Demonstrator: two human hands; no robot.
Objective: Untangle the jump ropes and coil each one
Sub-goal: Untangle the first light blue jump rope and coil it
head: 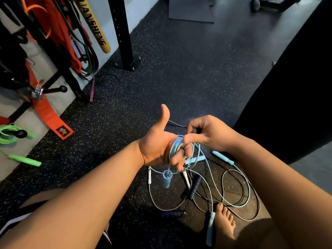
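Observation:
My left hand is held palm up with the thumb raised, and several turns of a light blue jump rope are wound round its fingers. One blue handle dangles below that hand. My right hand pinches the same rope just beside the coil. On the floor beneath lies a tangle of ropes: more light blue cord with blue handles, a white rope with white handles, and a black rope with dark handles.
A coiled green jump rope and its green handle lie at the left. A black rack post with orange straps and bands stands at the back left. A pink-handled rope lies near it. My bare foot rests beside the tangle.

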